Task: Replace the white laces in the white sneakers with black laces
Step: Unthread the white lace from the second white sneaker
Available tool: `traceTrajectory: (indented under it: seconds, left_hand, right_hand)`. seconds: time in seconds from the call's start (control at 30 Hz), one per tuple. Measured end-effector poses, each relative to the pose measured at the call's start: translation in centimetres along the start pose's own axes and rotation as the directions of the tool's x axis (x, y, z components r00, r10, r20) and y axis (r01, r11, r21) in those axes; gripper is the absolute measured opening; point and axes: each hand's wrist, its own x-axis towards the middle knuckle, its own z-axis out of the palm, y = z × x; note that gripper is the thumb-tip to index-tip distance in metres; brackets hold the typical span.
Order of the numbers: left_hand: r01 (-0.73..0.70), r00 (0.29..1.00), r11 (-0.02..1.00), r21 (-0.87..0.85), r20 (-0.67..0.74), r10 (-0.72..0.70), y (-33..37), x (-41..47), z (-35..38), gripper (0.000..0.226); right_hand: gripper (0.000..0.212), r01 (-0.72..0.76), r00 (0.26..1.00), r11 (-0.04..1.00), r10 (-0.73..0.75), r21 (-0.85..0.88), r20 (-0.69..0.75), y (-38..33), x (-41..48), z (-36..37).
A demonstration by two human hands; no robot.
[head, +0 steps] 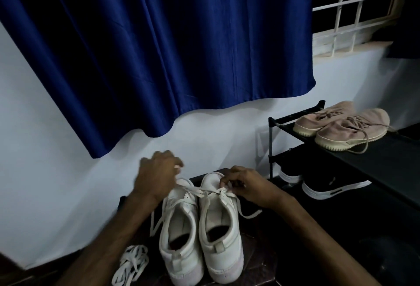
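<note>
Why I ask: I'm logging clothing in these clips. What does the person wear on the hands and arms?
Nothing covers the left hand or the right hand: no gloves, and no rings that I can make out, though the left one is blurred. Both forearms are bare to the picture's edge, with no sleeves in view. A dark band, perhaps a watch strap, sits at the left wrist.

Smooth matt white leather-look sneakers (200,235) with flat woven white cloth laces (131,263); softly sheened blue cloth curtain (159,47); far right, rough pink knit shoes (341,124) on a black metal-framed rack (271,144).
</note>
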Motion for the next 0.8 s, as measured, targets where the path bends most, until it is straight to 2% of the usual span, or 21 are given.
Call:
traceTrajectory:
  seconds: [0.07,0.1,0.2,0.43,0.53,0.6,0.7,0.77,0.8]
  left_hand:
    - [-0.089,0.994,0.968,-0.233,0.043,0.101,2.5,-0.2,0.2,0.018]
    - [-0.125,0.983,0.953,-0.277,0.095,0.157,3.9,-0.2,0.3,0.017]
    - [-0.201,0.952,0.954,-0.225,0.183,0.244,6.9,-0.2,0.8,0.015]
    - [-0.185,0.963,0.958,-0.217,0.155,0.221,6.8,0.1,1.2,0.013]
    - [-0.214,0.972,0.974,-0.079,0.083,0.221,6.1,-0.1,1.1,0.013]
    - [-0.146,0.988,0.987,0.06,-0.037,0.148,4.4,0.2,0.6,0.015]
    - [0.119,0.972,0.991,0.057,-0.208,-0.104,0.5,0.4,-0.1,0.019]
    - [0.315,0.94,0.949,0.007,-0.143,-0.311,-1.2,-0.2,-0.3,0.019]
    - [0.356,0.933,0.934,0.041,-0.074,-0.352,-1.4,-0.5,-0.3,0.021]
  right_hand:
    - [0.024,0.007,1.0,1.0,-0.008,-0.007,-0.005,0.2,0.0,0.1]
    - [0.024,0.013,1.0,1.0,-0.013,-0.007,-0.007,0.3,0.0,0.2]
    - [0.021,0.032,0.999,0.999,-0.031,0.002,-0.019,0.4,-0.3,0.4]
    - [0.023,-0.01,1.0,1.0,0.011,0.02,-0.016,0.9,-0.3,0.7]
    - [0.027,-0.01,1.0,1.0,0.011,0.012,-0.006,0.6,-0.3,0.5]
    - [0.028,0.0,1.0,1.0,0.0,0.011,-0.002,0.3,-0.3,0.3]
    - [0.027,0.003,1.0,1.0,-0.003,0.023,0.01,0.3,-0.2,0.3]
    - [0.026,-0.014,1.0,0.999,0.014,0.036,0.022,0.2,-0.3,0.2]
    - [0.026,-0.02,1.0,0.999,0.019,0.04,0.023,0.2,-0.3,0.2]
